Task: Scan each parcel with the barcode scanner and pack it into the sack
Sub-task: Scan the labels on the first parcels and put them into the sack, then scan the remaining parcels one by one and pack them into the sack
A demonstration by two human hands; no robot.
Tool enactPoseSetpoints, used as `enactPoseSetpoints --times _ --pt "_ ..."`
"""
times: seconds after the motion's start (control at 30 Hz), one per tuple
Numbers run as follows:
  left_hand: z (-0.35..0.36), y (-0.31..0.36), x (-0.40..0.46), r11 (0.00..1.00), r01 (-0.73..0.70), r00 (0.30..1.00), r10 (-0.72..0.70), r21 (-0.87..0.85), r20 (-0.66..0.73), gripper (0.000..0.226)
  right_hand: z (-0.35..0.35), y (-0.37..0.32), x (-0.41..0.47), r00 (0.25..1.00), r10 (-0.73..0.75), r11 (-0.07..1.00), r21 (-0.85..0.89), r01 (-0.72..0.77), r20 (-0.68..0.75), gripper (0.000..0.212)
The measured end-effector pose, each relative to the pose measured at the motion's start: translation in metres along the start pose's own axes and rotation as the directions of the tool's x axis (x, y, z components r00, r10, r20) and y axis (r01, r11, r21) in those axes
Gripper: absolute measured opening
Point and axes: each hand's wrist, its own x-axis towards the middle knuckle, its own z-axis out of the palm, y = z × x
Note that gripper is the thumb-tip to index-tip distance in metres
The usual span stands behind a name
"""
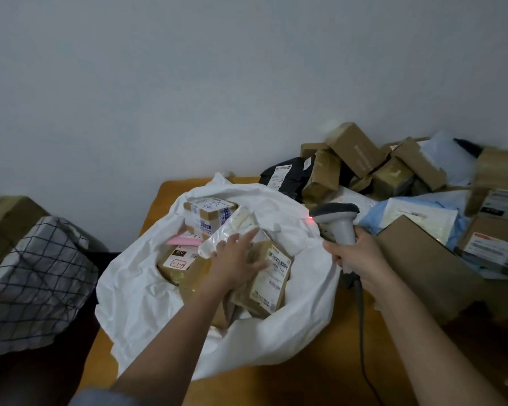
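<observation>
- Head view: the left hand [237,260], fingers spread, lies flat on a labelled parcel [272,278] inside the white sack [147,288], among several parcels already packed.
- The right hand [361,256] grips the scanner [336,222] just right of the sack.
- A pile of parcels [393,174] right of the sack looks still unscanned.

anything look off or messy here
Nothing looks damaged or spilled. The unscanned parcels are heaped at tilted angles against the wall, and the scanner in the right hand shines red onto the sack, not a label.
</observation>
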Motion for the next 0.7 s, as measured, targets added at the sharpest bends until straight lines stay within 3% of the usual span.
enactPoseSetpoints --times 0.07,0.13,0.17,0.23,0.3,0.37,0.43,0.53,0.6,0.7 --pt "-0.016 -0.012 -0.011 0.962 -0.059 0.970 -0.008 -0.266 -0.243 0.058 -0.002 0.001 0.007 1.000 0.019 0.999 0.030 -0.019 0.001 0.048" --pt "-0.029 -0.029 -0.022 0.944 -0.076 0.843 -0.112 -0.322 -0.526 0.035 0.001 -0.002 0.014 1.000 0.018 0.999 0.049 -0.018 -0.013 0.045" --pt "-0.034 -0.041 -0.028 0.941 -0.022 0.768 -0.201 -0.338 -0.608 0.031 0.003 -0.005 0.017 1.000 0.014 0.999 0.045 -0.013 -0.023 0.042" --pt "-0.039 -0.067 -0.040 0.901 0.177 0.642 -0.411 -0.396 -0.647 0.037 0.009 -0.012 0.023 0.999 0.014 1.000 0.027 -0.013 -0.031 0.037" --pt "-0.039 -0.095 -0.053 0.785 0.431 0.514 -0.618 -0.444 -0.594 0.053 0.016 -0.017 0.029 0.999 0.023 1.000 0.016 -0.023 -0.023 0.038" --pt "-0.034 -0.120 -0.067 0.586 0.612 0.401 -0.809 -0.531 -0.430 0.072 0.022 -0.020 0.034 0.999 0.046 0.999 0.002 -0.046 -0.003 0.042" --pt "-0.025 -0.140 -0.079 0.415 0.614 0.360 -0.904 -0.672 -0.229 0.088 0.027 -0.020 0.036 0.997 0.068 0.998 -0.010 -0.068 0.024 0.043" --pt "-0.009 -0.161 -0.089 0.229 0.464 0.376 -0.926 -0.855 -0.044 0.101 0.037 -0.015 0.035 0.993 0.103 0.994 -0.051 -0.100 0.063 0.043" --pt "0.000 -0.172 -0.092 0.193 0.432 0.367 -0.930 -0.881 -0.023 0.093 0.045 -0.008 0.032 0.991 0.108 0.991 -0.087 -0.101 0.075 0.038" --pt "0.002 -0.179 -0.092 0.278 0.448 0.399 -0.913 -0.850 -0.088 0.035 0.056 0.001 0.029 0.993 0.105 0.986 -0.135 -0.097 0.047 0.025"
